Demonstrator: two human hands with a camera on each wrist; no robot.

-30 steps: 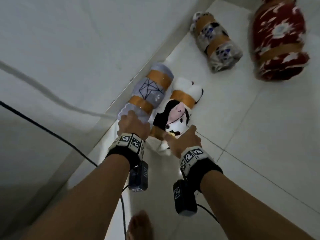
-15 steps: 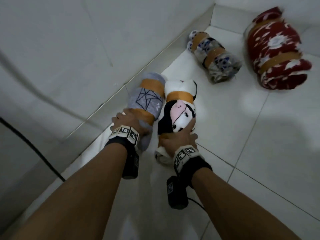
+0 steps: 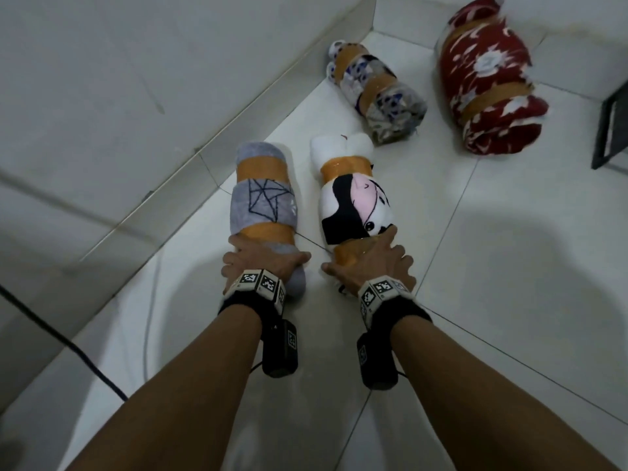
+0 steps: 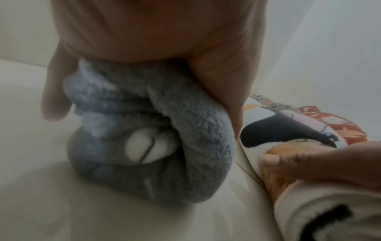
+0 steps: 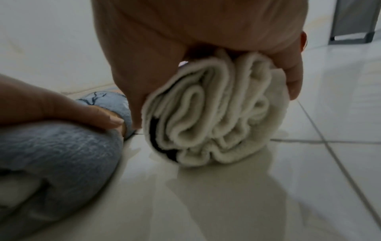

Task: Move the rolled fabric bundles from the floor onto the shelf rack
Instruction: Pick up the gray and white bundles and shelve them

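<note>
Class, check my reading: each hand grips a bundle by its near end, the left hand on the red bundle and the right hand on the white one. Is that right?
Not quite. The left hand grips the grey bundle, as the head view shows; the red bundle lies untouched farther off. The right hand does grip the white bundle.

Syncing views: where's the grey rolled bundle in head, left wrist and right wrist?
Head: grey bundle left of centre, beside the wall.
Left wrist: centre, rolled end toward the camera.
Right wrist: lower left.
Shared landmark: the white cartoon bundle, alongside it in every view.

four fabric bundles (image 3: 353,205), two hands (image 3: 261,263)
</note>
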